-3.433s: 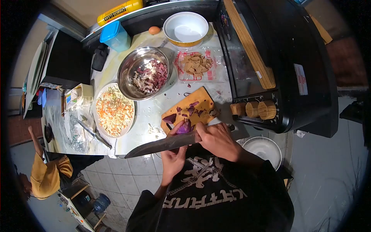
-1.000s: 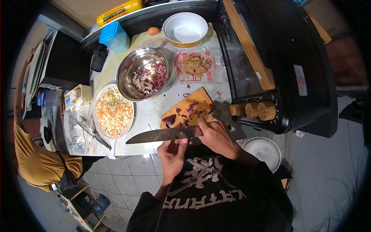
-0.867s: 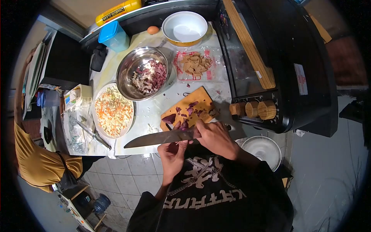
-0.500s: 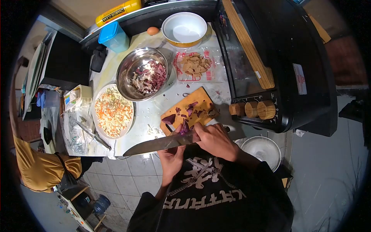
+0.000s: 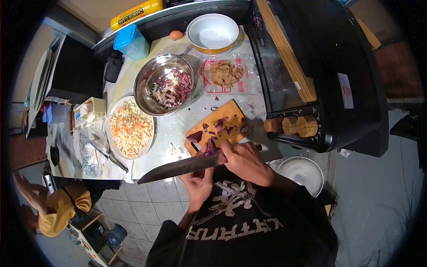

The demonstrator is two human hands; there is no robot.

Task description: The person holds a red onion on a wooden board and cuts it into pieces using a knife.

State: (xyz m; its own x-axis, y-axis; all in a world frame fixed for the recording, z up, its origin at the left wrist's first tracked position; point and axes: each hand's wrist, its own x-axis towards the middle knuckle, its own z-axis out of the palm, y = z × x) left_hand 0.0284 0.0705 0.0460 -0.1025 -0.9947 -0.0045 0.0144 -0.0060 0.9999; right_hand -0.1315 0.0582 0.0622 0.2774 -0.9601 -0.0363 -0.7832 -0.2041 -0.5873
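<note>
My right hand (image 5: 247, 162) is closed round the handle end of a large knife (image 5: 178, 168), whose broad dark blade points left, past the counter's front edge. Partly behind the blade, my left hand (image 5: 198, 183) grips a dark purple vegetable piece (image 5: 211, 146) at the near edge of a wooden cutting board (image 5: 231, 110). Some of the left fingers are hidden by the blade. A larger purple chunk (image 5: 194, 136) and several small scraps lie on the board. Beyond it stands a steel bowl (image 5: 141, 84) with purple and whitish pieces inside.
A plate (image 5: 151, 144) of shredded vegetables is left of the bowl, near another knife (image 5: 106, 154). Sliced brown pieces (image 5: 226, 74) lie on plastic packaging. A white bowl (image 5: 212, 33) and an egg (image 5: 176, 35) sit behind. A black oven (image 5: 320, 89) borders the right; a person in yellow (image 5: 66, 209) is at left.
The knife's tip has shifted slightly left and down, with the blade tilted a little more. The purple piece moved slightly in my left hand. The person in yellow has moved lower at the left.
</note>
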